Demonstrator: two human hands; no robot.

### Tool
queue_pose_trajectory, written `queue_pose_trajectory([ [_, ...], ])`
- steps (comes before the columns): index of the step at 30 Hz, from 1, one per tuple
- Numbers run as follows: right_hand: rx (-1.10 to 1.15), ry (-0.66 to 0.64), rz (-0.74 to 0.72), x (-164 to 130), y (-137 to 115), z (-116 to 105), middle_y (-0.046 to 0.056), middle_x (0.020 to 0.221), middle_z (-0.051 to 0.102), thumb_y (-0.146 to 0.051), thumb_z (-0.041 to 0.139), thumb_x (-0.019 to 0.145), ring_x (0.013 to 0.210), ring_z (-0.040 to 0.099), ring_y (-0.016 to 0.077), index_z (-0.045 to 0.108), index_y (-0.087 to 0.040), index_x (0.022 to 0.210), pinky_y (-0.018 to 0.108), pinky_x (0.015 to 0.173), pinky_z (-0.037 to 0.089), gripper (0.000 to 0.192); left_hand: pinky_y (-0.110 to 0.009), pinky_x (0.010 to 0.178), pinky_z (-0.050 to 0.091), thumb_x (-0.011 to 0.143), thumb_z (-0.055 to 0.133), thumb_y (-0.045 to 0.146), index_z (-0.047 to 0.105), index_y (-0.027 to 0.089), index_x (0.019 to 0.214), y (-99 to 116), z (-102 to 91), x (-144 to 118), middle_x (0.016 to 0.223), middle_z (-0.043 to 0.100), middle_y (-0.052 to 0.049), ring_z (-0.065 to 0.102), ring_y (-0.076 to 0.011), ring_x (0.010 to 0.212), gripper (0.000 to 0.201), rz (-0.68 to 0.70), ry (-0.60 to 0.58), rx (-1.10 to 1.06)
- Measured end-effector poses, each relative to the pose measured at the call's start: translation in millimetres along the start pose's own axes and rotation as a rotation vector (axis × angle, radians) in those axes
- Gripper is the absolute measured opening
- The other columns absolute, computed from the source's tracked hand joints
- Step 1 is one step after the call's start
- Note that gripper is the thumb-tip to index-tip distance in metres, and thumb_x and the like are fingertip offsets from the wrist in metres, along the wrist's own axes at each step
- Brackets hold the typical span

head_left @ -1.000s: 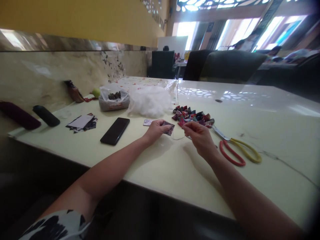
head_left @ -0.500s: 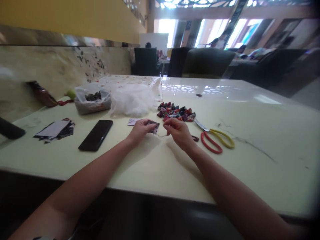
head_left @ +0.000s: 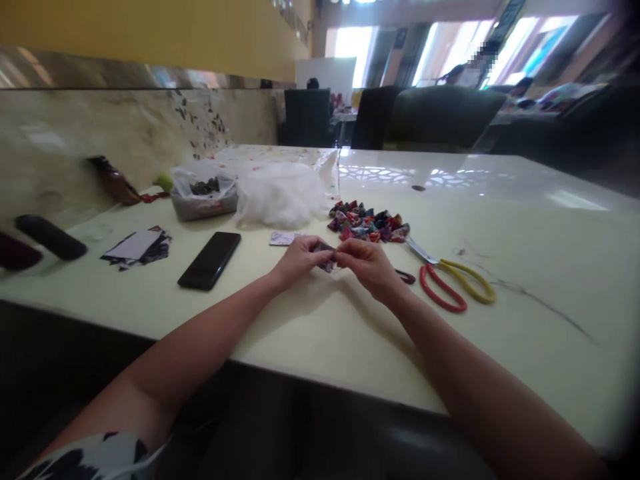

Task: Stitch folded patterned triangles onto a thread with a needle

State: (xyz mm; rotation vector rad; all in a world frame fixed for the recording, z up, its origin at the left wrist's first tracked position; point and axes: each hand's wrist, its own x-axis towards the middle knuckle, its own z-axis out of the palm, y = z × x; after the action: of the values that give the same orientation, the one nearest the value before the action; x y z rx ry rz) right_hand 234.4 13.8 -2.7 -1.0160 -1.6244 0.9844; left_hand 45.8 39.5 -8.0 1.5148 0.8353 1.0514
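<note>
Near the middle of the table's (head_left: 320,333) front edge, both hands meet over a small patterned fabric piece (head_left: 326,257). Left hand (head_left: 299,259) pinches the piece from its left side, thumb and fingers pressed together on it; right hand (head_left: 369,264) has closed in from the right, and its fingertips now touch the same piece. Half a second ago the right hand sat a little apart with a fine thread showing between the two; a second ago the gap was wider and the thread ran longer. That gap is gone and no thread can be made out now. Reads as a stitch pulled up or a fold being pressed, with the work on this one piece well under way; which of the two, cannot tell. Right fingers look pinched, but whether on the fabric, a needle or thread is too small to see. Piece is held just above the surface, not lying on it. Just beyond the hands, toward the far edge: a heap of finished folded fabric bits (head_left: 369,224). Right of the hands, scissors (head_left: 450,279) with red and yellow handles lie flat, untouched. Left of the hands, a phone (head_left: 210,259) face down; further left, a stack of cut squares (head_left: 137,247). Behind, white stuffing (head_left: 283,194) and a bagged tub (head_left: 203,197).
</note>
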Motion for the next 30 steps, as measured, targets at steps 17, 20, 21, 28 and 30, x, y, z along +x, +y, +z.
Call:
queue_pose_trajectory([
  [17,0.177,0.200,0.035,11.8,4.8,-9.9,-0.001,0.063,0.061,-0.042,0.078,0.068,0.064,0.052,0.0127,0.065,-0.019,0.068,0.031,0.068,0.040,0.026,-0.054,0.115,0.043,0.090,0.045,0.017,0.060,0.018,0.119,74.7,-131.8,-92.0,0.132,0.073,-0.020,0.066,-0.0355,0.129,0.033,-0.024,0.398,1.248],
  [20,0.199,0.196,0.029,12.0,3.9,-8.1,-0.001,0.063,0.061,-0.044,0.079,0.068,0.064,0.052,0.0121,0.063,-0.019,0.068,0.031,0.067,0.041,0.029,-0.062,0.125,0.028,0.090,0.042,0.017,0.057,0.018,0.123,53.0,-153.8,-117.2,0.137,0.073,-0.020,0.065,-0.0353,0.134,0.037,-0.100,0.280,1.330],
  [21,0.205,0.192,0.027,12.0,3.8,-7.3,-0.002,0.062,0.060,-0.044,0.079,0.068,0.063,0.052,0.0120,0.063,-0.019,0.068,0.031,0.067,0.041,0.030,-0.064,0.126,0.024,0.089,0.041,0.016,0.056,0.018,0.124,47.5,-157.6,-121.7,0.136,0.074,-0.020,0.064,-0.0350,0.135,0.038,-0.130,0.239,1.344],
  [28,0.237,0.132,-0.001,8.8,-3.0,-2.1,-0.002,0.062,0.062,-0.045,0.081,0.069,0.062,0.052,0.0116,0.066,-0.018,0.071,0.030,0.065,0.041,0.031,-0.059,0.124,0.029,0.086,0.053,0.024,0.063,0.020,0.117,53.3,-141.1,-111.5,0.138,0.071,-0.023,0.063,-0.0396,0.134,0.032,-0.096,0.313,1.227],
  [30,0.267,0.077,-0.011,6.7,-6.6,-0.4,-0.001,0.064,0.063,-0.044,0.083,0.070,0.064,0.054,0.0121,0.067,-0.018,0.071,0.030,0.066,0.042,0.031,-0.052,0.117,0.040,0.087,0.060,0.033,0.065,0.019,0.116,57.0,-118.6,-97.8,0.138,0.070,-0.022,0.063,-0.0376,0.134,0.032,-0.066,0.342,1.003],
])
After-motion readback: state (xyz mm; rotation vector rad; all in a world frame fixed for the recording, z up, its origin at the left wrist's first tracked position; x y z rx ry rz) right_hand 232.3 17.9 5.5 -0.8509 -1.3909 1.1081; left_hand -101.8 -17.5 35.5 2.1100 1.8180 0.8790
